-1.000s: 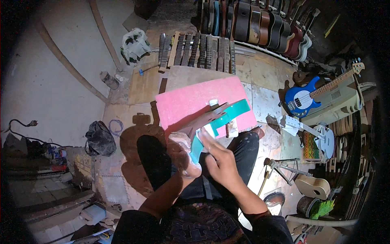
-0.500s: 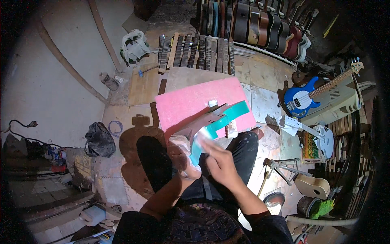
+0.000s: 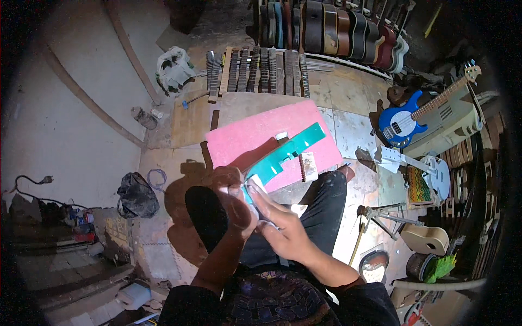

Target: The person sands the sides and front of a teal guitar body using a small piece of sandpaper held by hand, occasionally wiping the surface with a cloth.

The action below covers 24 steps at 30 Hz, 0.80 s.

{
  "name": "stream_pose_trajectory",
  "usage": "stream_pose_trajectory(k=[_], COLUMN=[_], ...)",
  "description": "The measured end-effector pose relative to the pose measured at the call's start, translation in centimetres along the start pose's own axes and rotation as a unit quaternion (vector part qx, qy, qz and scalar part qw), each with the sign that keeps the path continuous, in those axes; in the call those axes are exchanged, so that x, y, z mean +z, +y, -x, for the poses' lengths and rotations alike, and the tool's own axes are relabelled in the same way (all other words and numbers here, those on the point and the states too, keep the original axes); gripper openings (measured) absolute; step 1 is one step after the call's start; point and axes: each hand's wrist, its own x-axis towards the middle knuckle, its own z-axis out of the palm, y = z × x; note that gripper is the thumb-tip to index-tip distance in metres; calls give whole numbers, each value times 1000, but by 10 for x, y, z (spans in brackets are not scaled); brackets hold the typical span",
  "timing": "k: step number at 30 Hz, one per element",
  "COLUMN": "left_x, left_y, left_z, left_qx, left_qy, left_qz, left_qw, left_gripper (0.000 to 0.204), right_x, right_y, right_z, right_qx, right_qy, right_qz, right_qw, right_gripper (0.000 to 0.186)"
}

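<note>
A teal electric guitar body (image 3: 296, 144) stands tilted on its edge over the pink board, its narrow side turned up toward me. My left hand (image 3: 234, 198) is closed round its near end, dusted with white powder. My right hand (image 3: 277, 217) presses against the same end, fingers together over a small whitish pad (image 3: 254, 182), partly hidden under them. A small white block (image 3: 281, 136) sits just beyond the guitar body. Beside it on the right lies a white block (image 3: 309, 165) with a dark ridged edge.
The pink board (image 3: 234, 138) lies in front of my knees. Several guitar necks (image 3: 263, 70) are lined up behind it, with a row of guitar bodies (image 3: 337, 27) farther back. A blue bass guitar (image 3: 402, 122) leans at the right. A black plastic bag (image 3: 137, 195) sits on the left.
The guitar body has turned so its edge faces up and its face no longer shows. My right hand has slid down and nearer, toward my left hand.
</note>
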Motion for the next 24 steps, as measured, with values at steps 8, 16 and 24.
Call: stream_pose_trajectory(k=[8, 16, 24], left_x=[-18, -29, -43], left_y=[-6, 0, -25], left_z=[-45, -82, -101], left_qx=[-74, -186, -71], left_qy=[-9, -19, -123], left_qz=[-51, -17, -76], left_qw=[996, 982, 987], left_gripper=[27, 32, 30], right_x=[27, 39, 55], right_y=[17, 22, 40], right_z=[-13, -35, -47], right_qx=[-27, 25, 25], right_qy=[23, 56, 139], right_qz=[64, 46, 138], right_qw=[997, 997, 980], right_gripper=[75, 75, 80])
